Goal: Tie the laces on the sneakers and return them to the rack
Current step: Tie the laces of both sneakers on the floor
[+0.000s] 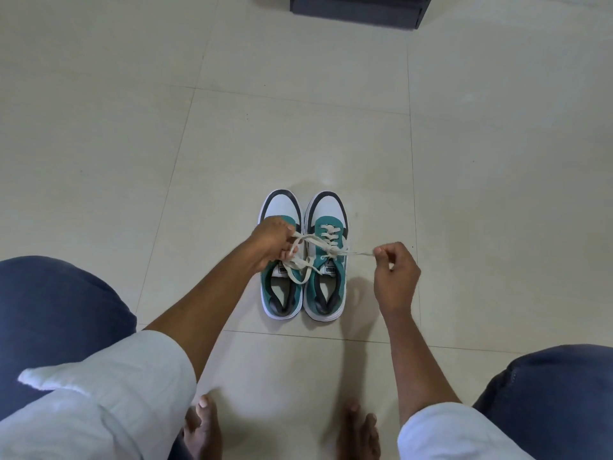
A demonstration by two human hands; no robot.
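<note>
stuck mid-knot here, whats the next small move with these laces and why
Probably pull both hands apart to snug the knot on the right sneaker. The left hand pinches a loop, the right hand a stretched lace end, yet the lace still sags loosely across both shoes.

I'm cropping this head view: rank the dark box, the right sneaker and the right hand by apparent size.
1. Dark box at the top edge, though cut off by the frame.
2. Teal-and-white right sneaker.
3. Right hand, pinching a lace end; it sits nearer the camera, so the order is unsure.
</note>
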